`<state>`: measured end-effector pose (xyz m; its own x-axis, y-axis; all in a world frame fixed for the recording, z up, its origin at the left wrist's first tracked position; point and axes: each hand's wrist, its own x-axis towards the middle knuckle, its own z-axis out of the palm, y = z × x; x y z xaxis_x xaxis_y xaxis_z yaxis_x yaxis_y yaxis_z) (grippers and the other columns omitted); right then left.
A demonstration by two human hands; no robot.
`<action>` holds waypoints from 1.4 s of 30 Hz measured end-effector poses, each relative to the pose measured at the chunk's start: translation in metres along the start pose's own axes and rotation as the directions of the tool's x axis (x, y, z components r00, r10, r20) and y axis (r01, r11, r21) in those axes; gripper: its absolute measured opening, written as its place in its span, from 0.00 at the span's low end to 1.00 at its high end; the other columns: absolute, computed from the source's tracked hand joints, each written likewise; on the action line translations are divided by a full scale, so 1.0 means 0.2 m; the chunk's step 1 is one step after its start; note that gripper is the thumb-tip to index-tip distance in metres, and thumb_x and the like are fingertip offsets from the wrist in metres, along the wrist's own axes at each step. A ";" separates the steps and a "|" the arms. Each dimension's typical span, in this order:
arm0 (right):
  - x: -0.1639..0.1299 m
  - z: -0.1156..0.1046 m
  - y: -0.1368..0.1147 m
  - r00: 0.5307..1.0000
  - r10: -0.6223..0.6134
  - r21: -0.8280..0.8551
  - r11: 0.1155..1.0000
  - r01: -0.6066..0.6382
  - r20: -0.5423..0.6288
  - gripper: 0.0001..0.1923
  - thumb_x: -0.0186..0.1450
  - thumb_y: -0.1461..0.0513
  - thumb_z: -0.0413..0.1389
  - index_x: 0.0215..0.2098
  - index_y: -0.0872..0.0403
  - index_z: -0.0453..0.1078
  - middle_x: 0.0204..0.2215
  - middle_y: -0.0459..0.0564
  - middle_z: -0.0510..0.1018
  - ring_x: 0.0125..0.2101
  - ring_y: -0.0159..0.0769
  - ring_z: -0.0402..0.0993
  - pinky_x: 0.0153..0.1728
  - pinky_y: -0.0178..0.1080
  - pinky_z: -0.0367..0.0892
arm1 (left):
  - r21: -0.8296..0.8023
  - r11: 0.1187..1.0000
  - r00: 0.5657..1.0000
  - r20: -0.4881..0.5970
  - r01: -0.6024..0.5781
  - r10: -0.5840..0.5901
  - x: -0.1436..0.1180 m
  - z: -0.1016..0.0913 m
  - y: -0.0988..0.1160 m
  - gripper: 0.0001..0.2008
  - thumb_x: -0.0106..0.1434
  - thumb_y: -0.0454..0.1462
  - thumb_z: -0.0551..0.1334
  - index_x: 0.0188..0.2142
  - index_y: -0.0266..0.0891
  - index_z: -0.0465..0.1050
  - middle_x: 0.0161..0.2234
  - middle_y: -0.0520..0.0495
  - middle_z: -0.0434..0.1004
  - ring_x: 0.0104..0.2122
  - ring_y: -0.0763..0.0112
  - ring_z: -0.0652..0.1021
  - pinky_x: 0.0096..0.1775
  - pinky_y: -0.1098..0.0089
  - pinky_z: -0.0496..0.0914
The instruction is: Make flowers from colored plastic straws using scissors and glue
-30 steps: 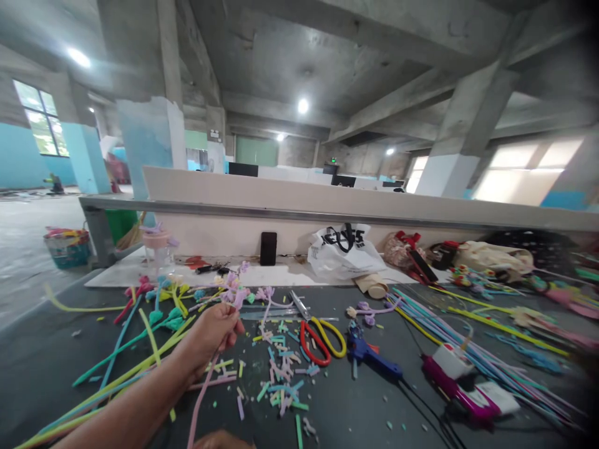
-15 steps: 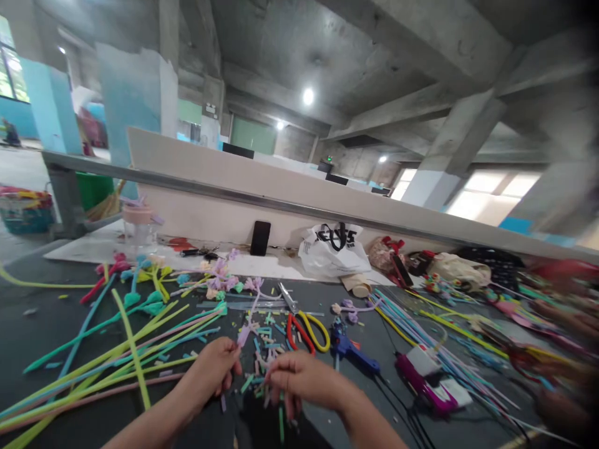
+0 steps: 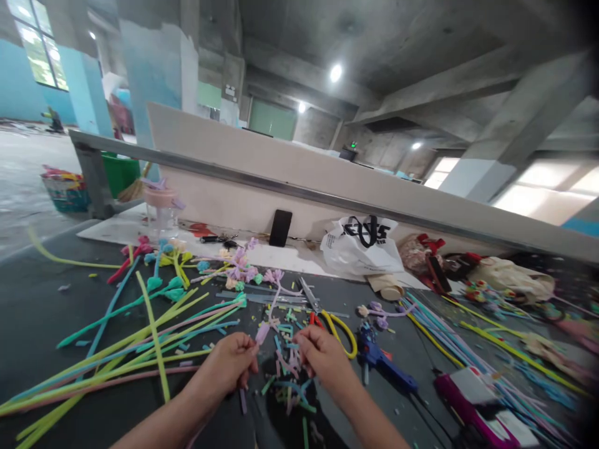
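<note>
My left hand (image 3: 233, 362) is closed, thumb and forefinger pinching a small lilac fuzzy piece (image 3: 262, 333) that looks like pipe cleaner. Just behind it a lilac pipe-cleaner flower stem (image 3: 277, 293) runs away from me; I cannot tell whether the two are joined. My right hand (image 3: 327, 360) is closed, its fingertips together beside the scissors; whatever they hold is too small to make out. Between the hands lies a heap of short cut pipe-cleaner scraps (image 3: 289, 362). The scissors (image 3: 344, 333), with red and yellow handles, point away, partly covered by my right hand.
Long pipe cleaners (image 3: 116, 362) spread across the left, with finished flower pieces (image 3: 163, 290) behind. On the right are a blue glue gun (image 3: 386, 362), a purple-and-white device (image 3: 482, 405) with cords, and more pipe cleaners. A phone (image 3: 281, 227) and white bag (image 3: 360, 246) stand at the back.
My right hand has lifted from the scraps to the scissors' handles, its fingers drawing together. My left hand keeps its pinch. The view has swung left, and a co-worker's hands at right have left it.
</note>
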<state>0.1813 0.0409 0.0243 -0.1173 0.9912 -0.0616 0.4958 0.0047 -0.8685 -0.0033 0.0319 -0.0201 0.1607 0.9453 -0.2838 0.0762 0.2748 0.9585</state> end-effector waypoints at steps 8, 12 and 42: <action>-0.10 -0.64 0.33 0.883 -0.199 -0.638 0.758 -0.136 -0.426 0.13 0.59 0.55 0.45 0.31 0.54 0.66 0.25 0.50 0.75 0.26 0.38 0.72 0.28 0.37 0.65 | -0.079 0.995 0.997 0.052 0.062 -0.058 0.01 -0.01 0.00 0.19 0.45 0.53 0.57 0.21 0.40 0.59 0.07 0.62 0.56 0.06 0.83 0.51 0.12 0.78 0.43; -0.17 -0.73 0.56 0.909 -0.141 -0.794 0.552 -0.256 -0.392 0.24 0.53 0.65 0.45 0.49 0.60 0.63 0.45 0.60 0.72 0.47 0.46 0.67 0.45 0.45 0.61 | -0.104 0.993 0.998 0.043 0.047 -0.043 0.02 -0.01 -0.03 0.19 0.45 0.53 0.58 0.22 0.40 0.60 0.09 0.60 0.60 0.07 0.83 0.53 0.12 0.79 0.43; -0.12 0.05 0.10 0.982 -0.172 -0.100 0.981 0.164 -0.080 0.12 0.53 0.53 0.56 0.32 0.50 0.72 0.27 0.50 0.78 0.27 0.39 0.75 0.29 0.35 0.71 | -0.457 0.889 0.996 0.092 0.024 0.020 -0.03 -0.06 0.06 0.17 0.50 0.47 0.62 0.22 0.36 0.61 0.14 0.57 0.64 0.09 0.87 0.55 0.13 0.79 0.41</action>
<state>0.1854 0.0149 0.0035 -0.1316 0.9829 0.1285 0.5538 0.1804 -0.8129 -0.0153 0.0319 -0.0074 0.2521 0.9305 -0.2657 -0.3782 0.3475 0.8581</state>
